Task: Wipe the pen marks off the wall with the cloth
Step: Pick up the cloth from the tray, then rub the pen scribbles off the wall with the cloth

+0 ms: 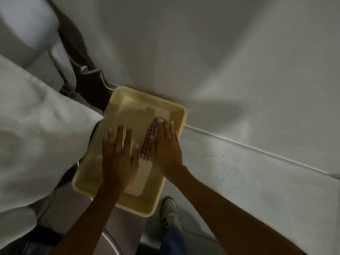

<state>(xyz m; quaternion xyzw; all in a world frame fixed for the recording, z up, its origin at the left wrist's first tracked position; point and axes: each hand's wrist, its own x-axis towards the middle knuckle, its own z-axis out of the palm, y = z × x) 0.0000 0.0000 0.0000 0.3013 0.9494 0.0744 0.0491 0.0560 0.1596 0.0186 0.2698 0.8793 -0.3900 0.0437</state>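
Observation:
A red-and-white checked cloth [149, 142] lies in a yellow tray [176, 107], mostly covered. My right hand [165, 144] rests flat on the cloth with its fingers stretched out. My left hand [118, 157] lies flat in the tray just left of the cloth, fingers spread, a ring on one finger. Faint blue pen marks [224, 167] curl across the pale wall [257, 181] to the right of the tray, below a raised white line.
A white cushion or bedding [36, 135] fills the left side and touches the tray's left edge. A dark gap with a cable [86, 70] runs behind it. My shoe [170, 208] and jeans leg show on the floor below the tray.

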